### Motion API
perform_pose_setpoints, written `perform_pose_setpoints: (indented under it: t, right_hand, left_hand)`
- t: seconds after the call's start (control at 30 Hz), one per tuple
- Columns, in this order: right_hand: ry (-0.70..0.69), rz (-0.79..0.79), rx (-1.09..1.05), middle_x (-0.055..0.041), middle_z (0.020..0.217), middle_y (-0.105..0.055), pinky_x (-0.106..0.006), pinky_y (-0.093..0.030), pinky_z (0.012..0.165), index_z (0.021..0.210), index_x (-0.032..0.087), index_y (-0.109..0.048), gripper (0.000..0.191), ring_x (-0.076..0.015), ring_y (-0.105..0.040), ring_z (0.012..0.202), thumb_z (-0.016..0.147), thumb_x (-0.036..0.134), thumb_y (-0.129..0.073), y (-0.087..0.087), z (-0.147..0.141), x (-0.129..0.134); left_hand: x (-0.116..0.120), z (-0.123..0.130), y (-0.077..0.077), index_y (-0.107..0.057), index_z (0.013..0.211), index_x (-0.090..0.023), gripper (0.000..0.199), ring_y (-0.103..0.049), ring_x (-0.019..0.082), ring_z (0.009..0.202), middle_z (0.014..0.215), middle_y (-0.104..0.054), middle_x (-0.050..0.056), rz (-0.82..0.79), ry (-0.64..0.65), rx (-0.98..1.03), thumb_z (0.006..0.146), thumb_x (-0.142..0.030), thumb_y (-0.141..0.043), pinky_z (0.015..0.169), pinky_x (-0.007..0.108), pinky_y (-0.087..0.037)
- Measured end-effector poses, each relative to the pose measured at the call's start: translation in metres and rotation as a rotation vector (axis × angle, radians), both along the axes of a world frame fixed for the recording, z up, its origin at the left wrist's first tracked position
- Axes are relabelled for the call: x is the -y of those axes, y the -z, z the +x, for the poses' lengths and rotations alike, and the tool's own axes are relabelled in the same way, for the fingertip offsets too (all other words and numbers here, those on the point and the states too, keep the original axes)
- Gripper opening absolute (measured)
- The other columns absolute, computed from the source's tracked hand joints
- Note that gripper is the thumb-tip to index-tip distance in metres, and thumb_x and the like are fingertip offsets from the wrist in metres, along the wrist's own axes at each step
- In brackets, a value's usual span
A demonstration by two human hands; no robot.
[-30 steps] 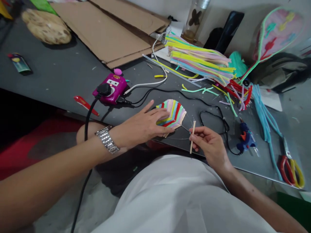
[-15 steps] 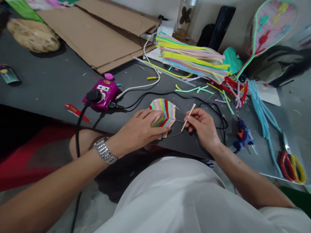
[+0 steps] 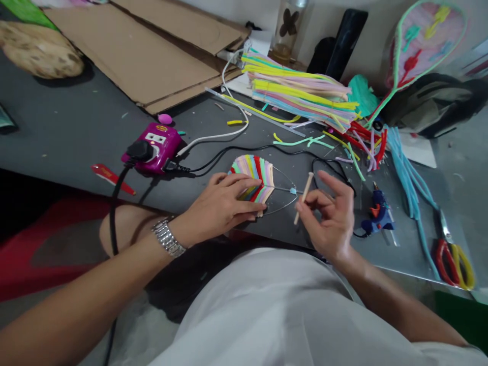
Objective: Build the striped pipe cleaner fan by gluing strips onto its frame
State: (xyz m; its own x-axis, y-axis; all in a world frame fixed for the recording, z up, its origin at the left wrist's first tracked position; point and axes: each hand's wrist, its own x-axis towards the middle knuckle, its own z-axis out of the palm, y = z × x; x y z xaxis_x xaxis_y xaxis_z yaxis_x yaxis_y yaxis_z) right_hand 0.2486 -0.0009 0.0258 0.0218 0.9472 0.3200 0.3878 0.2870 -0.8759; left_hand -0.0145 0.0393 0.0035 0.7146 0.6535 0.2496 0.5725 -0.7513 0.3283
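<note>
My left hand (image 3: 224,201) lies over a striped pipe-cleaner piece (image 3: 263,175) on the table, its fingers and thumb holding it down. Rows of pink, yellow, red, green and cream bend along a central wire. That wire frame (image 3: 284,189) sticks out to the right, bare, with a small light-blue bit (image 3: 293,191) where its wires meet. Between thumb and fingers, my right hand (image 3: 330,216) pinches a short cream pipe cleaner (image 3: 304,198), held tilted just right of the wire tip; its index finger is raised. Part of the striped piece is hidden under my left hand.
A purple power socket (image 3: 154,147) and black cord lie left. Behind are pipe-cleaner bundles (image 3: 301,91) and cardboard (image 3: 145,61). To the right lie a blue glue gun (image 3: 377,213), light-blue pipe cleaners (image 3: 409,178) and scissors (image 3: 452,254). A red cutter (image 3: 113,179) is near the front edge.
My right hand has moved right and turned, index finger lifting, with the cream pipe cleaner still pinched. The wire tip with its light-blue bit now shows. My left hand stays on the striped piece.
</note>
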Motion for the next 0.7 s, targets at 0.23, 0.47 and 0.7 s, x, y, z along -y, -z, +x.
perform_pose_setpoints:
  t: [0.23,0.47,0.7]
  right_hand:
    - [-0.352,-0.410,-0.229,-0.0020,0.089,-0.080,-0.026,-0.060,0.062,0.104,0.024,-0.065,0.005,-0.0148,-0.076,0.069,0.099,0.025,-0.066,-0.013,0.004,0.038]
    - [-0.313,0.042,0.181,-0.0019,0.086,-0.078,-0.027,-0.057,0.068,0.104,0.023,-0.071,0.012,-0.0139,-0.072,0.073,0.098,0.018,-0.063,0.011,-0.008,0.030]
    - [-0.246,0.056,0.244,-0.0029,0.097,-0.078,-0.029,-0.058,0.074,0.113,0.024,-0.071,0.019,-0.0149,-0.074,0.080,0.102,0.016,-0.056,0.017,-0.010,0.025]
  left_hand:
    - [-0.001,0.000,0.000,-0.075,0.122,-0.042,0.025,-0.051,0.030,0.132,0.148,-0.059,0.006,-0.057,-0.016,0.017,0.098,-0.037,-0.067,0.102,0.048,-0.034]
    - [0.000,-0.001,-0.003,-0.074,0.122,-0.039,0.026,-0.053,0.032,0.132,0.149,-0.058,0.009,-0.045,0.006,0.030,0.100,-0.033,-0.063,0.101,0.051,-0.035]
    - [-0.002,-0.001,0.000,-0.075,0.121,-0.040,0.024,-0.052,0.032,0.133,0.148,-0.058,0.009,-0.046,0.017,0.047,0.102,-0.036,-0.061,0.101,0.051,-0.034]
